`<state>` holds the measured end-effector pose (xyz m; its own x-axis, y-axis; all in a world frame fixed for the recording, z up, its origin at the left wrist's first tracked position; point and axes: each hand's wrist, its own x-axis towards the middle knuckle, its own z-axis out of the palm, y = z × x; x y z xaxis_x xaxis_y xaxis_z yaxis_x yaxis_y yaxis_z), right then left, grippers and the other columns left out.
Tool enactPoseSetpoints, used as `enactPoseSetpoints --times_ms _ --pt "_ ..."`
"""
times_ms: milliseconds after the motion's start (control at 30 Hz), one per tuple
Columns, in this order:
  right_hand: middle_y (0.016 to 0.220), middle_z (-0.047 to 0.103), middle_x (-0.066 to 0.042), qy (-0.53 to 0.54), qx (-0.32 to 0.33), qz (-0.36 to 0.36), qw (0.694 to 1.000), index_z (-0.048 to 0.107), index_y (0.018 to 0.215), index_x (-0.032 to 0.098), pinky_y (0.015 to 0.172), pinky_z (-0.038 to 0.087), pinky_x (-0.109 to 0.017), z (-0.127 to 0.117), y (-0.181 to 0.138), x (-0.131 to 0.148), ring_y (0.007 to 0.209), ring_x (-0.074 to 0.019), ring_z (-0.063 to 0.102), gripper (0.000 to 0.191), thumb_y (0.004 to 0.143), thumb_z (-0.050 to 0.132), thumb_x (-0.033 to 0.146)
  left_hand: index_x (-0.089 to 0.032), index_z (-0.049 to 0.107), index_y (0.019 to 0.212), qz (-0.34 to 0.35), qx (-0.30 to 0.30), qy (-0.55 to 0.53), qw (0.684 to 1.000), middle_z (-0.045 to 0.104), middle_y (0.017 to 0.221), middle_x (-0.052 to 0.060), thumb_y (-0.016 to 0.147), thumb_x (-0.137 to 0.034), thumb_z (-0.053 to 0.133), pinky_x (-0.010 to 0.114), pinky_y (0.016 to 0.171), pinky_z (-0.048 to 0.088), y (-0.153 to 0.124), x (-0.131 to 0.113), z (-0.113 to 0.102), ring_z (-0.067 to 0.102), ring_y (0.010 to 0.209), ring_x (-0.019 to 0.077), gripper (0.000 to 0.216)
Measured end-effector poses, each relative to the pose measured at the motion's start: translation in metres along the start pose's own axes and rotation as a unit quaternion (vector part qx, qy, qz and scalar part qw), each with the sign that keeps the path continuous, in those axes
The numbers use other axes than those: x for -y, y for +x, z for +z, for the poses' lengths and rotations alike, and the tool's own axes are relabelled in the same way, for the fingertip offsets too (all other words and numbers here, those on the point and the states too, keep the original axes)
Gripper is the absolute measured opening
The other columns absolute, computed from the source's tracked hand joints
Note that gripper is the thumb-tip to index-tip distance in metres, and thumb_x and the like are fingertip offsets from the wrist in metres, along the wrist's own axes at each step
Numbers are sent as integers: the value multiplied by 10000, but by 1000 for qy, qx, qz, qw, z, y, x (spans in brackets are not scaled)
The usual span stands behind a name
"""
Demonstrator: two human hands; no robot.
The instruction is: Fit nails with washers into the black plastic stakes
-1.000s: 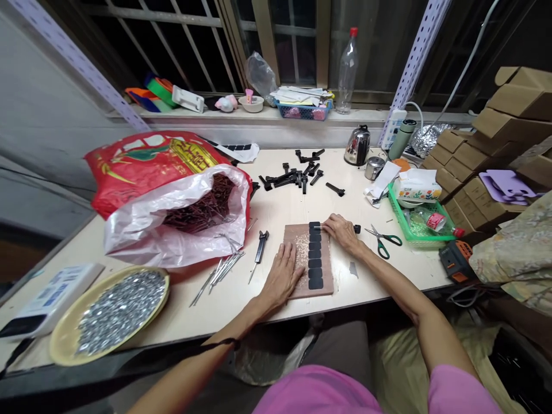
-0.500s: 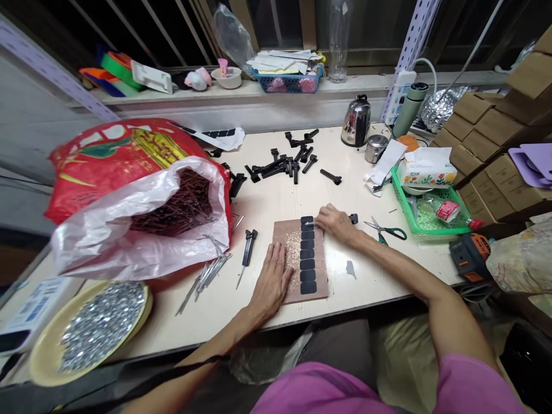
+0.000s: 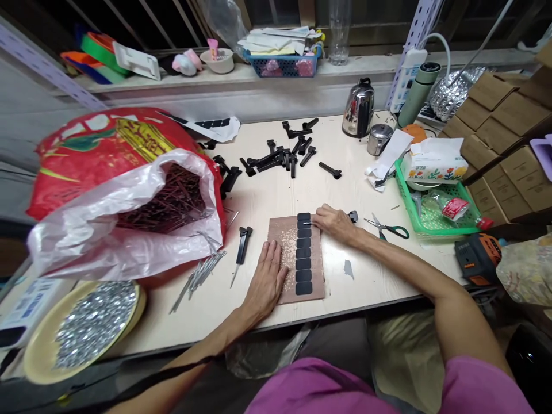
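Observation:
My left hand (image 3: 266,280) lies flat, fingers stretched out, on the left side of a brown board (image 3: 318,259). Small pale flecks (image 3: 288,253) cover the board beside its fingers. Down the board runs a column of black rounded pads (image 3: 303,263). At the top right of the board, my right hand (image 3: 334,224) is closed in a pinch on a thin metal-tipped tool (image 3: 307,223), its tip over an upper pad. A dark end piece (image 3: 353,217) shows past that hand; whether it belongs to the tool is hidden.
Left are a red sack (image 3: 95,149) of thin rods, loose metal rods (image 3: 200,279), a black-handled tool (image 3: 242,246) and a bowl (image 3: 142,305) of shiny bits. Black clip-like parts (image 3: 280,158) lie behind. Scissors (image 3: 390,229), a green basket (image 3: 407,210) and a kettle (image 3: 357,109) stand right.
The view has shifted slightly. My right hand's tool tip has moved a little down the pad column; my left hand stays flat on the board.

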<state>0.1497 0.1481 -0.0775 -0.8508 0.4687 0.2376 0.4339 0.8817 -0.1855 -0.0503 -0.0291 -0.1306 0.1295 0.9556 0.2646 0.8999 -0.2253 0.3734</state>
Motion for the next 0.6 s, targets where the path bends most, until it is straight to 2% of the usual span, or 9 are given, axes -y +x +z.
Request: enactPoseSetpoints --times_ms 167,267,400,500,533,567,600 --pt "759 547 -30 29 31 -146 988 584 807 178 494 349 -219 9 -31 29 767 -140 471 367 991 271 123 -226 10 1510 -4 0 -1 1000 158 1585 122 980 -288 275 526 1150 252 1 -1 -1 93 1452 270 596" --pt "767 559 -44 19 29 -151 988 590 823 169 501 348 -228 10 -42 38 790 -150 481 360 993 274 133 -206 25 1510 1 1 -3 1000 164 1582 137 981 -293 273 524 1151 248 1 1 -2 87 1454 268 591" --pt "765 569 -53 70 35 -75 994 597 795 173 534 388 -229 0 -40 49 804 -163 497 328 980 327 149 -148 90 1502 1 10 -10 1000 197 1568 169 982 -313 242 538 1151 230 3 1 0 77 1455 272 566" --pt "794 584 -49 218 21 16 976 604 792 174 632 454 -252 -17 -50 82 802 -157 519 239 953 430 206 -118 170 1482 -8 11 -21 1000 238 1550 186 981 -351 222 550 1141 237 4 -2 -1 96 1455 285 555" --pt "805 589 -42 292 25 54 955 606 798 171 668 467 -260 -22 -58 99 792 -149 528 195 933 480 236 -115 204 1471 -11 7 -27 1000 257 1542 187 979 -363 225 546 1135 251 5 -4 -3 117 1453 288 551" --pt "792 587 -28 373 41 107 921 603 786 168 668 468 -251 -25 -68 116 759 -133 533 172 910 520 253 -117 245 1454 -17 -1 -32 999 286 1529 185 978 -371 232 535 1127 272 5 -4 -6 157 1446 286 540" --pt "733 567 -4 455 75 176 870 590 745 165 609 452 -220 -27 -79 132 680 -107 517 184 890 547 271 -123 299 1429 -26 -15 -36 999 334 1503 180 976 -374 243 518 1115 299 6 -4 -11 221 1430 280 520"
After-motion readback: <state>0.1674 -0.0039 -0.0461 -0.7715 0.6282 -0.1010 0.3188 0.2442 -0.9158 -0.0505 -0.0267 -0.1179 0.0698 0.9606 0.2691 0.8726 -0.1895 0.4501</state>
